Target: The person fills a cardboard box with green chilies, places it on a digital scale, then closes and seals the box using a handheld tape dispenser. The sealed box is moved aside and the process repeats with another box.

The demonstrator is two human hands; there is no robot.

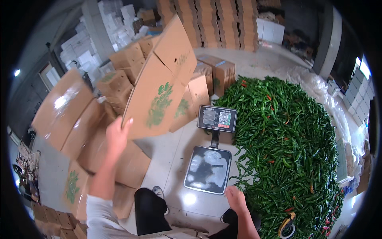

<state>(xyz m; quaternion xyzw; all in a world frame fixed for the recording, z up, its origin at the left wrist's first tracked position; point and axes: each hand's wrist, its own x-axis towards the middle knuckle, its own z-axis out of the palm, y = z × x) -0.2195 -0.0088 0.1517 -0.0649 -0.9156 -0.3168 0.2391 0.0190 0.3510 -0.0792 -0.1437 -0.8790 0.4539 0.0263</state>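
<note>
My left hand (118, 134) grips the edge of a flattened cardboard carton (167, 86) with a green print, which stands tilted up in front of me. My right hand (235, 197) is loosely curled near the front right corner of a digital scale's platform (208, 170); no object shows in it. The scale's display and keypad panel (217, 118) rises on a short post behind the bare platform. To the right lies a large heap of green chili peppers (283, 143) with a few red ones. A yellow-and-black tape dispenser (287, 225) rests on the heap's near edge.
Large cardboard pieces (116, 161) lie at my left. Closed cartons (115, 86) are stacked beyond them. Bundled flat cartons (219, 73) stand behind the scale, with tall cardboard stacks (209, 24) farther back. Clear plastic sheeting (316, 92) borders the heap. White boxes (358, 95) stand far right.
</note>
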